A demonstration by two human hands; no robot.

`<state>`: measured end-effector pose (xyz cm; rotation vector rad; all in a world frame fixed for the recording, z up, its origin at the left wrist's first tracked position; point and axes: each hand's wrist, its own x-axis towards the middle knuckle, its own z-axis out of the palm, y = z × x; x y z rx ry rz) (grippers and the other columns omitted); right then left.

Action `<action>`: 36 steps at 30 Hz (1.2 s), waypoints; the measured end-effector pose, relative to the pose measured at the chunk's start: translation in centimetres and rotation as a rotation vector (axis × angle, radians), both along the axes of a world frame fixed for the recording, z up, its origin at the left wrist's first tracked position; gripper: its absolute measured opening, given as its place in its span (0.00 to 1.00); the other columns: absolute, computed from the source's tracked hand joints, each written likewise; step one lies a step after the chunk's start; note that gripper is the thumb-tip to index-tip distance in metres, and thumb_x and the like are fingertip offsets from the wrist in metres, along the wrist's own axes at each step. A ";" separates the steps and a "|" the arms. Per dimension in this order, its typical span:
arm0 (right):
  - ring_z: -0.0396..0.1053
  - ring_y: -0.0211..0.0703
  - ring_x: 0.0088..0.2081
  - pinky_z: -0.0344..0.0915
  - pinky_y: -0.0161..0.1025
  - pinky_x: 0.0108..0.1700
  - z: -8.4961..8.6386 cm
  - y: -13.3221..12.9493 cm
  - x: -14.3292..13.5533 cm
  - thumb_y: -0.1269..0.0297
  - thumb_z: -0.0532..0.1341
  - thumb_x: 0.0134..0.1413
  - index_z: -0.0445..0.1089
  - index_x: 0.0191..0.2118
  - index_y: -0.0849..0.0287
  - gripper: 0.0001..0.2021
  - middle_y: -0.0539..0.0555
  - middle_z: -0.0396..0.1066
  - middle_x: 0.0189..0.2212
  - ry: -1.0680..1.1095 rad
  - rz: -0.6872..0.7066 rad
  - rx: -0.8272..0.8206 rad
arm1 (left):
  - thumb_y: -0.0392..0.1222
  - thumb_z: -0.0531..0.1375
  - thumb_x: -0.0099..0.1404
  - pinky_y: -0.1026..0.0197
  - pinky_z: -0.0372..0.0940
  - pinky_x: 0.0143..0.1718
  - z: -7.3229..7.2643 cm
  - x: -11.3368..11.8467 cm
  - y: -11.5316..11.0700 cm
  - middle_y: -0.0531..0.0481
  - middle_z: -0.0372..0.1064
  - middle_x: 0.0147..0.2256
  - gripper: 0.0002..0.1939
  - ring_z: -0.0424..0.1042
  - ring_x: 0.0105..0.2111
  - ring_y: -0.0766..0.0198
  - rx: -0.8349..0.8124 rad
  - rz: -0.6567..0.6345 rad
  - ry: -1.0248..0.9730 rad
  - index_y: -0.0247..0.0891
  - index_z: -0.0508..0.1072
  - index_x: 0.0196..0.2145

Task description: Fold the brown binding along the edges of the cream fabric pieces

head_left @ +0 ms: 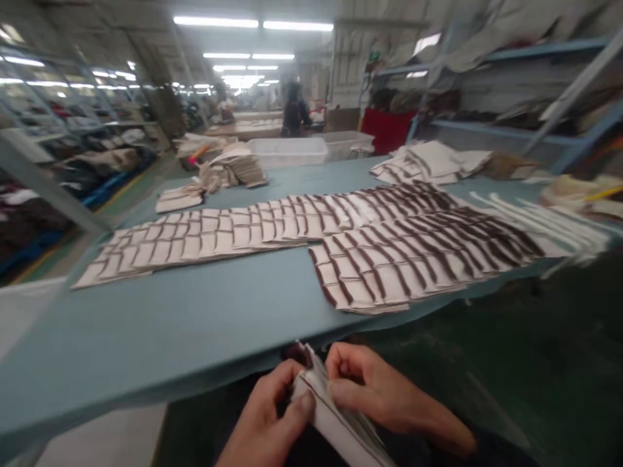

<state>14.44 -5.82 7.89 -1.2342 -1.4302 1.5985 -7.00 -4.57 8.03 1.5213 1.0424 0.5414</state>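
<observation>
Low in the head view, in front of the table edge, a small stack of cream fabric pieces [335,429] with dark brown edging lies between my hands. My left hand [275,415] is closed on its left side, thumb on top of the cloth. On the other side my right hand [372,388] is closed in a pinch at the layers' upper edge; its fingertips are partly hidden. Beyond them, on the blue-green table [219,318], overlapping cream pieces with brown edges form a long row [209,237] and a nearer, shorter row [389,266].
Folded cream cloth stacks [238,165] stand at the back left, and more cloth [433,161] at the back right. White strips [549,224] hang over the right edge. A white plastic bin [287,150] sits behind. Shelving [530,130] lines the right; people are far back.
</observation>
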 end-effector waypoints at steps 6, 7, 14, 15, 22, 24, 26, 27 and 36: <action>0.56 0.35 0.28 0.54 0.33 0.30 -0.3 1.1 -2.4 0.55 0.66 0.54 0.62 0.31 0.58 0.15 0.45 0.60 0.26 0.073 0.159 -0.095 | 0.55 0.60 0.67 0.62 0.60 0.39 0.5 -1.7 0.0 0.49 0.67 0.33 0.18 0.63 0.36 0.60 -0.113 0.027 -0.030 0.36 0.71 0.34; 0.56 0.35 0.28 0.54 0.34 0.30 -0.5 1.1 -2.9 0.54 0.66 0.54 0.61 0.31 0.57 0.16 0.45 0.60 0.26 0.078 0.164 -0.117 | 0.55 0.59 0.68 0.61 0.60 0.40 0.2 -2.0 -0.1 0.49 0.68 0.34 0.18 0.63 0.37 0.59 -0.111 0.024 -0.019 0.36 0.71 0.34; 0.53 0.35 0.26 0.50 0.33 0.28 -3.9 1.0 -5.2 0.43 0.67 0.54 0.61 0.32 0.57 0.23 0.44 0.58 0.24 0.156 0.137 -0.235 | 0.55 0.58 0.68 0.60 0.59 0.38 -1.1 -3.8 -0.2 0.49 0.66 0.33 0.18 0.63 0.35 0.60 -0.132 0.028 -0.043 0.35 0.71 0.33; 0.53 0.34 0.26 0.49 0.33 0.28 -4.3 0.9 -5.3 0.41 0.67 0.54 0.62 0.32 0.57 0.24 0.44 0.58 0.24 0.181 0.140 -0.257 | 0.55 0.58 0.68 0.61 0.59 0.38 -1.2 -4.0 -0.2 0.49 0.66 0.33 0.18 0.62 0.35 0.60 -0.141 0.040 -0.044 0.35 0.71 0.33; 0.52 0.33 0.24 0.48 0.33 0.27 -4.7 0.1 -6.4 0.41 0.66 0.55 0.60 0.30 0.57 0.24 0.42 0.56 0.21 0.292 0.119 -0.359 | 0.55 0.58 0.67 0.61 0.57 0.36 -1.8 -4.3 -0.6 0.51 0.63 0.30 0.18 0.61 0.33 0.62 -0.127 0.069 -0.059 0.35 0.69 0.29; 0.53 0.33 0.23 0.49 0.33 0.27 -4.4 0.0 -6.6 0.41 0.66 0.55 0.60 0.30 0.56 0.24 0.42 0.57 0.21 0.263 0.117 -0.350 | 0.55 0.60 0.66 0.62 0.57 0.35 -1.9 -4.2 -0.6 0.52 0.63 0.29 0.19 0.60 0.32 0.63 -0.138 0.075 -0.068 0.36 0.67 0.28; 0.53 0.33 0.24 0.50 0.33 0.27 -4.1 -0.1 -6.6 0.42 0.66 0.56 0.60 0.31 0.56 0.23 0.42 0.58 0.22 0.208 0.103 -0.330 | 0.56 0.62 0.64 0.63 0.55 0.33 -2.0 -3.9 -0.6 0.53 0.62 0.28 0.20 0.59 0.30 0.64 -0.146 0.089 -0.067 0.36 0.67 0.27; 0.53 0.34 0.25 0.50 0.33 0.28 -4.0 -0.2 -6.6 0.42 0.66 0.56 0.59 0.31 0.56 0.23 0.43 0.58 0.22 0.180 0.087 -0.318 | 0.56 0.62 0.65 0.63 0.54 0.32 -2.0 -3.7 -0.6 0.54 0.61 0.27 0.20 0.58 0.30 0.65 -0.145 0.099 -0.064 0.36 0.67 0.27; 0.57 0.38 0.30 0.57 0.36 0.33 -4.4 -0.9 -6.0 0.44 0.57 0.66 0.61 0.32 0.57 0.20 0.46 0.60 0.27 -0.008 -0.008 -0.102 | 0.56 0.56 0.73 0.63 0.57 0.35 -2.3 -3.2 -1.3 0.52 0.64 0.30 0.21 0.60 0.32 0.64 -0.043 0.127 -0.040 0.35 0.70 0.31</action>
